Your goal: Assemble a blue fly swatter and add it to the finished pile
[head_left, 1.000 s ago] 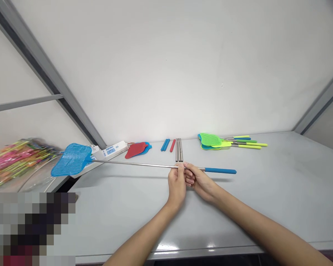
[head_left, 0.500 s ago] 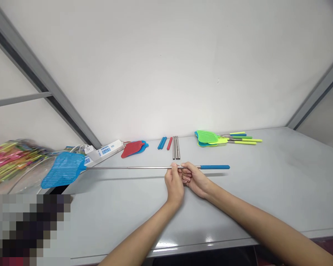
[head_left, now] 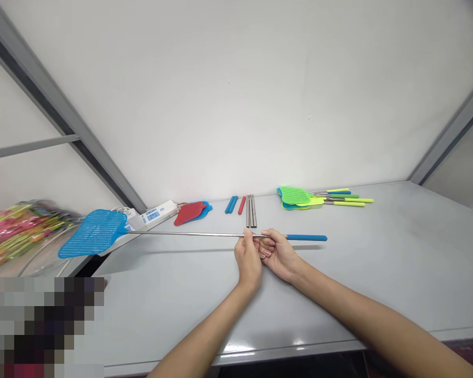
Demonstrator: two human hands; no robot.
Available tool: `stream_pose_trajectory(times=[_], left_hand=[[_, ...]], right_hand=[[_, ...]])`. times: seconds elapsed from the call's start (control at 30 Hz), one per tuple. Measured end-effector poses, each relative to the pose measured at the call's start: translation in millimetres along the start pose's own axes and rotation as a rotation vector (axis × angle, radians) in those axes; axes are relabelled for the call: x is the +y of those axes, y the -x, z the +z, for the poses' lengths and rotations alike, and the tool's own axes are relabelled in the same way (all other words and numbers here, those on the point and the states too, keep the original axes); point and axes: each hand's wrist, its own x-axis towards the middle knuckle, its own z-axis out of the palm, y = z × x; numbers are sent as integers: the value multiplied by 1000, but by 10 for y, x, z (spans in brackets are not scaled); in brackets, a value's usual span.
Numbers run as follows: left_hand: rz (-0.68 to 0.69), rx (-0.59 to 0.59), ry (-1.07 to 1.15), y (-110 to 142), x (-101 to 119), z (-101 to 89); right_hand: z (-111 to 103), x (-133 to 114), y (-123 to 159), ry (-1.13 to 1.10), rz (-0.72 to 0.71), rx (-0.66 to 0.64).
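Left hand (head_left: 249, 261) and right hand (head_left: 280, 258) pinch the swatter (head_left: 193, 234) by its rod (head_left: 207, 234), over the tabletop (head_left: 382, 252); handle (head_left: 306, 238) toward three o'clock, mesh (head_left: 94, 233) toward nine. I'd guess light, springy, slick metal; the handle should hold surest. Tubes (head_left: 248, 212) lie beyond, at twelve.

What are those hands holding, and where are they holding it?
A blue swatter: the left hand and the right hand both grasp its metal rod, close together, between the mesh head and the blue handle, nearer the handle.
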Motion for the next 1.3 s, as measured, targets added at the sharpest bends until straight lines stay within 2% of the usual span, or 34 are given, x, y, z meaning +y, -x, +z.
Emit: stream_pose_trajectory(times=[0.23,0.53,0.77,0.97,1.3], left_hand=[[41,75,-75,-36,121,3],[102,12,-210,-51,250,-30],[121,18,-184,-45,289,-13],[141,-10,-183,-54,358,-20],[154,-14,-138,-67,428,-41]], right_hand=[[111,-61,57,35,32,-23],[172,-188,84,104,96,-3],[231,-289,131,158,147,63],[282,-307,171,229,30,76],[328,-322,216,285,-48,46]])
